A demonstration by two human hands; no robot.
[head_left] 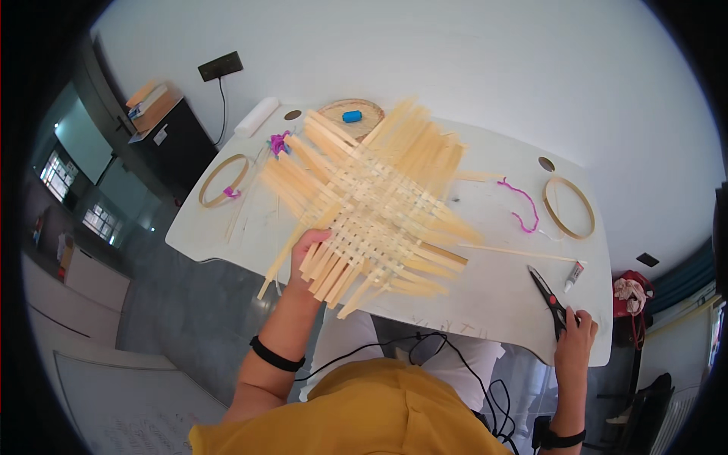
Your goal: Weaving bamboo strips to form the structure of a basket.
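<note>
1. White tabletop [485,292], pale wall [470,53] behind.
2. Left hand [305,256] clamps the woven mat [368,231] above the tabletop, near its front edge.
3. Right hand [576,334] meets scissors [549,296] by the front right corner; whether clamped, one cannot tell.
4. Tube [574,277] lies just beside.

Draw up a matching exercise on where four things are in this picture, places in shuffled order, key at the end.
Things:
1. The flat woven mat of pale strips
2. The black scissors
3. The small blue cylinder
4. The long white roll

Places:
A. On the round, tan woven tray
B. At the fingers of the right hand
C. At the far left of the white tabletop
D. In the left hand

Pairs: 1-D, 2-B, 3-A, 4-C
</note>
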